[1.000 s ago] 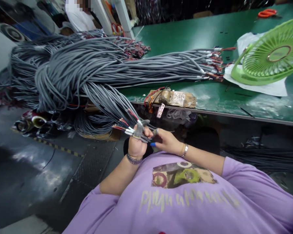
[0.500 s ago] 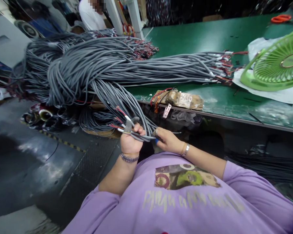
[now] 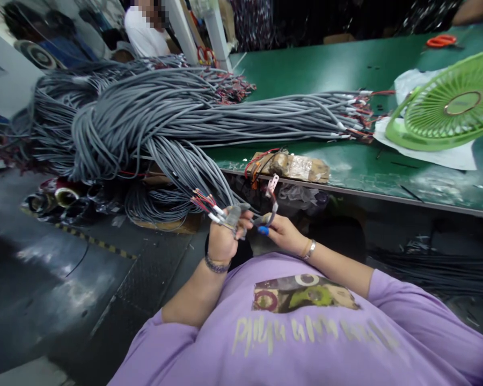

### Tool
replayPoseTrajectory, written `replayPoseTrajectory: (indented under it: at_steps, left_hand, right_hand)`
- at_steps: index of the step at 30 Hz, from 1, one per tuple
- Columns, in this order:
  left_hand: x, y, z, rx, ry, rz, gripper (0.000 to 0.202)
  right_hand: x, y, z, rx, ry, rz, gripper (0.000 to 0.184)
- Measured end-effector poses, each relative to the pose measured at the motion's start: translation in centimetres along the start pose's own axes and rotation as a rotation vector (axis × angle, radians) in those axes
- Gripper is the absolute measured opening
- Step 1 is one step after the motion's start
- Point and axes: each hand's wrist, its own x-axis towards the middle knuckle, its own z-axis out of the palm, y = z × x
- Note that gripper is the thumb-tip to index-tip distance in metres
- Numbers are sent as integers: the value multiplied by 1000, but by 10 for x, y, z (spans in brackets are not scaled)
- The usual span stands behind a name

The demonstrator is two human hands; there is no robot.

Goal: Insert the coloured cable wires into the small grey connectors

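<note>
My left hand is closed around the stripped ends of several grey cables, whose red and white wire tips fan out up and left of the fist. My right hand sits just to its right, fingers pinched on one grey cable end that curls upward. Grey finger cots cover some fingertips. These cables run up to a large grey cable pile that drapes over the left end of the green table.
A green fan lies on white paper at the table's right. A taped brown block with red wires sits at the table's front edge. Orange scissors lie far back. Another person in white sits beyond the pile. Tape rolls rest on the floor.
My left hand has risen slightly with the cable ends fanned out. My right hand has pulled one cable end up and away from the bunch.
</note>
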Motion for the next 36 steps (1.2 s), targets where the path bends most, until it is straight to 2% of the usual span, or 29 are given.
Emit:
replayPoseTrajectory:
  at_steps: [3, 8, 12, 14, 16, 18, 20, 22, 24, 27, 32, 36]
  left_hand:
    - [5, -11, 13, 61, -43, 30, 34]
    - [6, -14, 18, 71, -216, -35, 36]
    - [6, -19, 20, 105, -171, 16, 34]
    - [6, -21, 19, 144, -129, 21, 33]
    - [5, -23, 16, 223, -124, -9, 32]
    - [4, -25, 12, 315, -142, -43, 34]
    - [4, -28, 9, 381, -166, -75, 34]
    - [3, -30, 9, 410, -174, -89, 34]
    - [4, -31, 9, 436, -183, -104, 35]
    - [4, -34, 8, 476, -229, -116, 35]
    - [5, -36, 2, 560, -272, -92, 31]
    - [5, -30, 5, 648, -270, -79, 38]
  right_hand:
    - [0, 2, 7, -24, -53, 16, 19]
    - [3, 6, 12, -100, -103, 43, 13]
    - [6, 6, 12, -170, -156, 35, 16]
    - [6, 6, 8, -175, -204, 82, 11]
    - [6, 5, 1, -87, -228, 142, 7]
    - [7, 1, -8, 98, -143, 214, 13]
    - [10, -7, -17, 270, 43, 315, 15]
    - [15, -17, -24, 339, 131, 393, 24]
    - [21, -26, -27, 344, 138, 399, 28]
    - [27, -35, -26, 320, 154, 380, 24]
    - [30, -37, -26, 240, 120, 389, 14]
    - [31, -39, -33, 256, 114, 359, 13]
